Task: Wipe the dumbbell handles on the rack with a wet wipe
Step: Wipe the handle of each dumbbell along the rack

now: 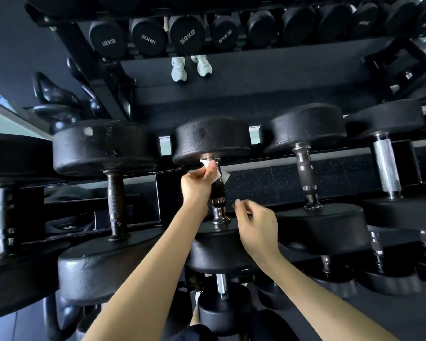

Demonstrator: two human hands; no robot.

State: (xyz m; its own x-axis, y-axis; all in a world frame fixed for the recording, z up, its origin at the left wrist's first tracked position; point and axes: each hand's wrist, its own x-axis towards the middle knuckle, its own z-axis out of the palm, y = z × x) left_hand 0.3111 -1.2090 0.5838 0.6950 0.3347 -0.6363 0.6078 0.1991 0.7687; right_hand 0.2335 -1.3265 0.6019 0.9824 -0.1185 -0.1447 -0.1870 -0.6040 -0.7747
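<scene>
A black dumbbell (pixel 210 139) lies on the rack in the middle, its chrome and black handle (pixel 219 195) pointing toward me. My left hand (pixel 198 185) grips a white wet wipe (pixel 208 164) wrapped around the far end of that handle, just under the far weight head. My right hand (pixel 255 225) hovers beside the near end of the handle, fingers loosely curled, holding nothing. Part of the wipe sticks out on the handle's right side.
More dumbbells lie on the same rack tier: one to the left (pixel 106 146), two to the right (pixel 303 126), (pixel 384 119). A lower tier holds smaller dumbbells (pixel 221 286). A mirror behind the rack reflects labelled weights (pixel 187 33) and white shoes (pixel 191 67).
</scene>
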